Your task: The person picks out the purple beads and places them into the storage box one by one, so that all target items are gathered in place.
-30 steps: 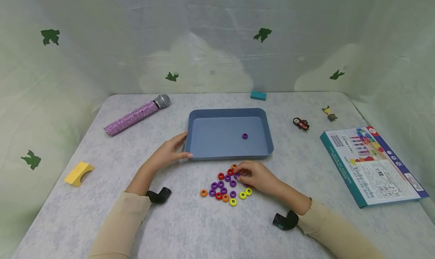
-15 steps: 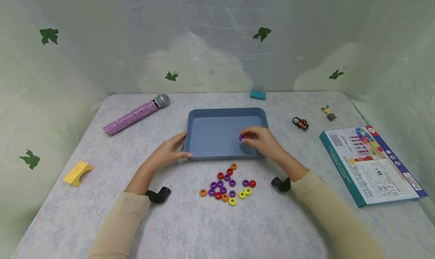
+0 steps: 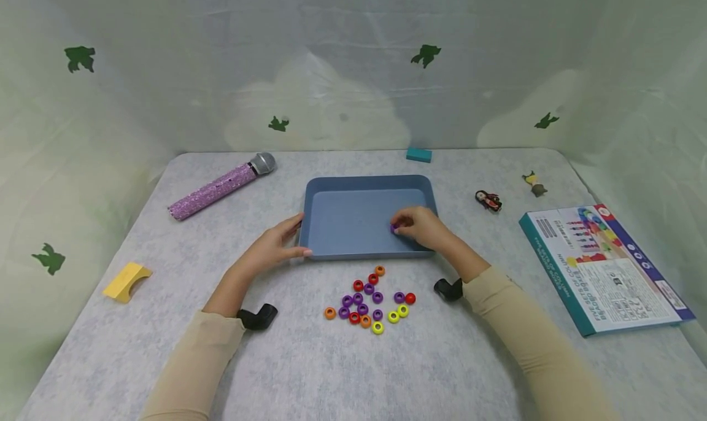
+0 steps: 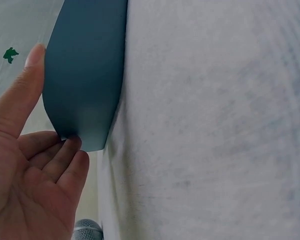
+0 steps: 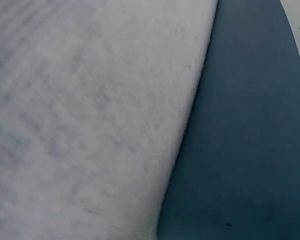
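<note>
My left hand (image 3: 272,247) rests at the near left corner of a blue-grey tray (image 3: 359,254). In the left wrist view its thumb lies straight along the tray's rim, and its slightly bent fingertips touch the side wall. Inside the tray, toward the right, my right hand (image 3: 422,227) pinches a purple bead (image 3: 393,229) low over the floor; fingers partly cover it. The right wrist view mostly shows the tray's outer wall (image 5: 240,125). In front of the tray lies a loose group of purple beads (image 3: 358,299), red beads (image 3: 358,285), orange beads (image 3: 329,313) and yellow beads (image 3: 393,317).
A glittery pink microphone (image 3: 221,186) lies back left, a yellow arch block (image 3: 127,281) at the left. Behind the tray is a teal block (image 3: 418,155). To the right are two small figures, one dark-haired (image 3: 488,201), one yellow-topped (image 3: 534,184), and a flat box (image 3: 607,267).
My right hand has picked a purple bead from the group and carried it forward into the tray, now slightly lower. The purple bead seen there earlier is hidden. My left hand has stayed put.
</note>
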A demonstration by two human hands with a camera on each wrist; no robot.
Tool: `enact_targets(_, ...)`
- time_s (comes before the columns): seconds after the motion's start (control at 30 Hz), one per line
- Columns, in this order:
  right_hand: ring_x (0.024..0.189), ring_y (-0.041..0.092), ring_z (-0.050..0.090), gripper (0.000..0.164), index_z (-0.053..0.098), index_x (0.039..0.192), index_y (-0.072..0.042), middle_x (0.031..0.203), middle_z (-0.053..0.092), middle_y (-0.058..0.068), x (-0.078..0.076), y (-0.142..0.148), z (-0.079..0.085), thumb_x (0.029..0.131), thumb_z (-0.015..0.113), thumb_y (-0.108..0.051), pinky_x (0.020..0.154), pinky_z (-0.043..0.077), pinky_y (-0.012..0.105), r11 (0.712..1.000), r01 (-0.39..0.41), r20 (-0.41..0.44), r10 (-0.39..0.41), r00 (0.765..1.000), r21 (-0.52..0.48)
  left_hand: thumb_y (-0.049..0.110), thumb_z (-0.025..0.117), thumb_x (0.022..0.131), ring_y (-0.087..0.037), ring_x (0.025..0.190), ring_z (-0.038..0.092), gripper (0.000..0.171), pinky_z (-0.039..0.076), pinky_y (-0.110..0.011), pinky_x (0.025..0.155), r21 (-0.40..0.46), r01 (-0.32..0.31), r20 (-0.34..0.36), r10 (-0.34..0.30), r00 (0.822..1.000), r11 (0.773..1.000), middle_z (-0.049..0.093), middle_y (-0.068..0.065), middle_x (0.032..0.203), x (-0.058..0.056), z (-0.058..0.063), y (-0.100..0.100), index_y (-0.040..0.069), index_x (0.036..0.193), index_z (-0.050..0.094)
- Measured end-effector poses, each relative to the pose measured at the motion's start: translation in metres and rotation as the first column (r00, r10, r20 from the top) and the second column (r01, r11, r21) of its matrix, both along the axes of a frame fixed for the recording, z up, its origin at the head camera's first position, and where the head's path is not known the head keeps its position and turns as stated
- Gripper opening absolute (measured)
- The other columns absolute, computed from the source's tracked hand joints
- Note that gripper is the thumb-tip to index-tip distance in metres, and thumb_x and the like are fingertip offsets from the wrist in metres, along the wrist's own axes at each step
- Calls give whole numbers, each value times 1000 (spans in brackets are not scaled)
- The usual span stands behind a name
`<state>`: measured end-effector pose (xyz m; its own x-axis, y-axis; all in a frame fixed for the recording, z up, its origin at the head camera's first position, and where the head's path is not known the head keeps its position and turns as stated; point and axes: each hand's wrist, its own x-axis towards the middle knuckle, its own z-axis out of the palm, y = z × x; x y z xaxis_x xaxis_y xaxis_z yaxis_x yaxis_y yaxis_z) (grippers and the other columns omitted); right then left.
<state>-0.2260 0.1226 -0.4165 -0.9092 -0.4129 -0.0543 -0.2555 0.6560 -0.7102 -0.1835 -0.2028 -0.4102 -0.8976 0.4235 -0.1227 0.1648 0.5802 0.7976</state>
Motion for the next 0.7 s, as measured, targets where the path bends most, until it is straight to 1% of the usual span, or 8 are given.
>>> enact_targets(0.1, 75, 12, 52, 14, 61, 89, -9, 83, 57, 1, 0, -1, 0, 76, 60, -11, 66, 45, 26, 999, -11, -12, 11, 1000, 32, 42, 63, 66, -21, 120, 20, 87, 21, -34, 98, -3, -5, 3, 5, 1000, 1000, 13, -1, 136, 0, 0, -1, 18, 134, 14)
enact_targets(0.17, 77, 12, 52, 16, 61, 91, -9, 84, 57, 1, 1, -1, 1, 76, 60, -12, 67, 45, 27, 999, -19, -25, 19, 1000, 34, 42, 63, 67, -21, 120, 20, 87, 21, -34, 97, -1, -4, 5, 4, 1000, 1000, 13, -2, 136, 0, 0, -1, 18, 134, 14)
enact_targets(0.23, 79, 12, 51, 19, 59, 95, -9, 87, 56, 1, 4, 0, 3, 76, 60, -14, 69, 45, 28, 1000, -17, -29, 17, 999, 8, 42, 63, 66, -21, 120, 20, 87, 21, -34, 98, 0, -1, 6, 1, 1000, 1000, 13, -2, 136, 0, 0, -1, 18, 134, 14)
enact_targets(0.33, 85, 14, 50, 27, 56, 102, -8, 96, 54, 2, 10, 3, 7, 76, 60, -19, 73, 44, 28, 997, -23, -39, 20, 999, -77, 43, 63, 66, -21, 120, 20, 87, 21, -34, 98, 2, -2, 7, 2, 1000, 1000, 13, -1, 136, 0, -1, -1, 18, 134, 14)
enact_targets(0.43, 91, 16, 49, 32, 54, 105, -11, 102, 52, 4, 22, 6, 15, 76, 59, -24, 77, 43, 29, 982, -47, -71, 35, 997, -180, 44, 63, 66, -20, 120, 20, 87, 21, -33, 98, 1, -8, 9, 8, 1000, 1000, 13, 0, 136, 0, -1, -1, 18, 134, 14)
enact_targets(0.57, 93, 23, 48, 33, 53, 105, -12, 103, 51, 9, 45, 9, 22, 76, 59, -26, 80, 42, 35, 944, -131, -112, 101, 989, -304, 44, 63, 66, -19, 120, 19, 88, 21, -33, 98, 5, -11, 15, 11, 1000, 1000, 13, 1, 136, 0, -2, -1, 18, 134, 14)
enact_targets(0.63, 94, 26, 48, 35, 53, 105, -8, 103, 51, 12, 57, 10, 21, 75, 59, -25, 81, 41, 36, 925, -167, -107, 138, 985, -343, 44, 63, 66, -19, 121, 19, 88, 21, -33, 98, 9, -11, 16, 11, 1000, 1000, 13, 1, 136, 0, -1, -1, 18, 134, 14)
enact_targets(0.7, 93, 28, 48, 35, 53, 105, -5, 103, 51, 14, 68, 11, 19, 75, 60, -22, 81, 41, 37, 910, -193, -84, 174, 981, -366, 44, 63, 66, -19, 120, 19, 88, 21, -33, 98, 12, -13, 15, 12, 1000, 1000, 13, 1, 136, 0, -1, -1, 17, 134, 14)
